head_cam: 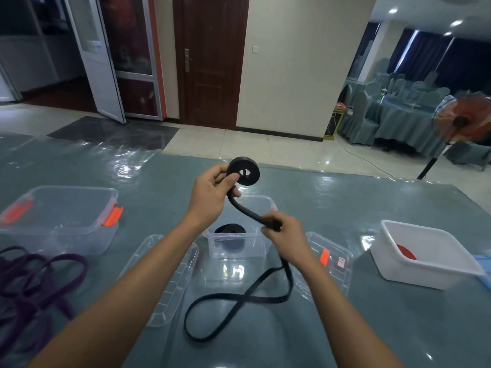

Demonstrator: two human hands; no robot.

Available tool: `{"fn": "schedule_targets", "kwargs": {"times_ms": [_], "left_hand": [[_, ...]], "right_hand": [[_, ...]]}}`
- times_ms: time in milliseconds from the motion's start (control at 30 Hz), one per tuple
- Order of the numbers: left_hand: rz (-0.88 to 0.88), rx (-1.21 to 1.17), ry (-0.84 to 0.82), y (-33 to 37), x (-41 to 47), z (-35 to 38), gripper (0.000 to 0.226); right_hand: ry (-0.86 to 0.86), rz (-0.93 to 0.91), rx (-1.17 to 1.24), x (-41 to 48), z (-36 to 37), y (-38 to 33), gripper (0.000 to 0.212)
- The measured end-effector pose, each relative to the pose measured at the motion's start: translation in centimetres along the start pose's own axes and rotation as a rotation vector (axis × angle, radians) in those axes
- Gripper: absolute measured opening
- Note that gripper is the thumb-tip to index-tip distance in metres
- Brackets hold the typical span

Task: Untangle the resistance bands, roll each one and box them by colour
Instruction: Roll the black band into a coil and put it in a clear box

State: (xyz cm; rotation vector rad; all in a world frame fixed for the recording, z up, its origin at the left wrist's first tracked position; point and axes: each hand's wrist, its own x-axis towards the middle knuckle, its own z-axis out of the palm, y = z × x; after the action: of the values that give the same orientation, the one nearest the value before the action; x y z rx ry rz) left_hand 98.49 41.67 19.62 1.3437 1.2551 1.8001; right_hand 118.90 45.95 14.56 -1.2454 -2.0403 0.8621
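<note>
— Hands?
— The left hand [210, 193] grips the half-rolled black band [243, 171]. The right hand [288, 239] pinches its tail, and the rest lies looped on the table [372, 208].
— Progress?
— One black roll [230, 229] sits in the clear box [256, 248] and a red roll [406, 252] in the white box [425, 274]. The purple bands [25, 296] lie tangled.

Lidded box [61, 219] at the table's [372, 208] left edge, tangled bands [39, 282] before it. Mid-table, an open box [236, 245] holds a rolled band [230, 229], flanked by left lid [170, 282] and right lid [332, 258], a loose band loop [239, 301] before it. Near the right edge, a tub [425, 253] holds another roll [406, 252]
</note>
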Motion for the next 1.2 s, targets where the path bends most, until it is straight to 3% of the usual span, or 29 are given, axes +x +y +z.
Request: {"fn": "schedule_targets", "kwargs": {"times_ms": [200,333,500,600,700,800,900,1033,1133,1200], "left_hand": [[-0.073,-0.011,-0.021,-2.3,-1.2,-0.2,0.009],[-0.125,-0.007,-0.017,-3.7,-1.6,-0.4,0.009],[-0.201,0.061,-0.067,-5.7,-2.5,-1.0,0.015],[-0.214,0.232,-0.124,-7.1,-3.4,-1.7,0.022],[-0.178,0.555,-0.292,-8.1,-4.3,-2.2,0.015],[-0.181,0.758,-0.454,-8.1,-5.3,-1.5,0.014],[-0.167,0.829,-0.5,-7.4,-6.2,-0.2,0.023],[-0.133,0.797,-0.441,-6.3,-7.3,1.4,0.022],[-0.181,0.635,-0.212,-5.8,-8.6,2.8,0.022],[-0.239,0.475,-0.054,-5.9,-9.6,3.7,0.025]], "right_hand": [[-0.152,0.041,-0.115,-1.6,4.0,2.9,0.011],[-0.242,0.047,-0.13,-1.9,5.1,3.7,0.029],[-0.137,0.037,0.017,-1.8,4.9,3.4,0.034],[-0.022,0.021,0.163,-1.4,4.0,2.7,0.037],[0.008,-0.015,0.217,-1.2,3.2,2.0,0.044],[-0.082,-0.108,0.084,-0.9,2.7,2.2,0.045],[-0.183,-0.216,0.001,-1.0,2.4,2.9,0.04],[-0.14,-0.222,0.055,-1.3,1.6,4.2,0.029],[-0.087,-0.115,0.247,-1.5,1.0,4.8,0.027],[-0.071,0.008,0.521,-1.7,0.7,4.9,0.03]]}}
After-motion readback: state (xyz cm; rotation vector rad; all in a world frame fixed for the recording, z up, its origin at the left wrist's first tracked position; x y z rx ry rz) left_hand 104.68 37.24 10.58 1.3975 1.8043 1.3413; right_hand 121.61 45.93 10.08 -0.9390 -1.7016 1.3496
